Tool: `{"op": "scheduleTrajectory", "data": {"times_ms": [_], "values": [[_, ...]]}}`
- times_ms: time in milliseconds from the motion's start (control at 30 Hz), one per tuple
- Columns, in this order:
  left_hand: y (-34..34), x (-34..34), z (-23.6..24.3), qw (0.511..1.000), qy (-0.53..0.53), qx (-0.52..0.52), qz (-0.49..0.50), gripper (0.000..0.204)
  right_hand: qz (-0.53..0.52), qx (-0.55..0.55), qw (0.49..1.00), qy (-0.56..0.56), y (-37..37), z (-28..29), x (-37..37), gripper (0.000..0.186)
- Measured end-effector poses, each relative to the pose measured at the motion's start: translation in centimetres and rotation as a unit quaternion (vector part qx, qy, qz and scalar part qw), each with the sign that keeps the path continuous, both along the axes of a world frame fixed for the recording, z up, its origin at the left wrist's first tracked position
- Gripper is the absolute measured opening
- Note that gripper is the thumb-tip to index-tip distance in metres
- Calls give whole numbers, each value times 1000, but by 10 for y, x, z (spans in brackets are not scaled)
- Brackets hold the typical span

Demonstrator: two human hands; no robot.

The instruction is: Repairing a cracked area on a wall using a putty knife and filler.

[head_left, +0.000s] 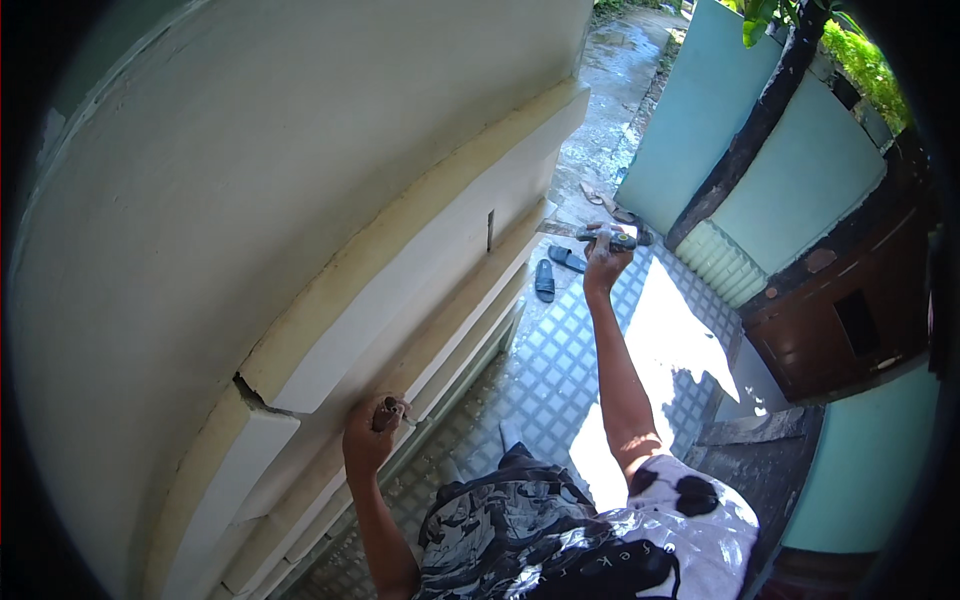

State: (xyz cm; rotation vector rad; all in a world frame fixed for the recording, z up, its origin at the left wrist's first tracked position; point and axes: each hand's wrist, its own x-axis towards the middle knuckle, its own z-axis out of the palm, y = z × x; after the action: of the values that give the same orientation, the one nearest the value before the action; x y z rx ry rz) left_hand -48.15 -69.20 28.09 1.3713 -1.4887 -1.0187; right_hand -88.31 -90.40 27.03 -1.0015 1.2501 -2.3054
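Left hand point(368, 438) is closed around a small dark tool, likely a chisel or punch point(386, 412), with its tip pressed to the stepped moulding point(420, 300) at the base of the pale wall point(250, 180). It sits just right of a crack point(250, 392) where two moulding sections meet (a gap shows at the joint). Held close to the surface, probably so the tip stays located on the ledge.

Right hand point(603, 262) is raised and extended far out, fist wrapped tight on the handle of a hammer point(612, 238); the head shows to the left of the fist. It is well apart from the left hand, which looks like a drawn-back position for a swing, judging by the straight arm.

A thin dark vertical slot or pin point(490, 230) sits further along the moulding. Two dark sandals point(556, 268) lie on the checkered floor point(560, 360) at the far end. To the right stand teal fence panels point(790, 170), a tree trunk point(750, 130) and a brown cabinet point(840, 310). A bright sun patch crosses the floor.
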Motion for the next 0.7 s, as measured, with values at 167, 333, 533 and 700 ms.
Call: {"op": "scheduleTrajectory", "data": {"times_ms": [167, 333, 533, 700], "values": [[6, 4, 0, 1000, -3, -4, 19, 14, 54, 23, 998, -9, -4, 21, 5, 14], [1, -2, 8, 1000, -27, -6, 9, 9, 22, 35, 999, 18, -12, 12, -1, 20], [3, -2, 10, 1000, -20, 6, 22, 11, 30, -6, 999, -43, -19, 23, -1, 16], [2, -1, 5, 999, -27, 22, 27, 12, 17, -16, 999, -26, -27, 7, 8, 7]]}}
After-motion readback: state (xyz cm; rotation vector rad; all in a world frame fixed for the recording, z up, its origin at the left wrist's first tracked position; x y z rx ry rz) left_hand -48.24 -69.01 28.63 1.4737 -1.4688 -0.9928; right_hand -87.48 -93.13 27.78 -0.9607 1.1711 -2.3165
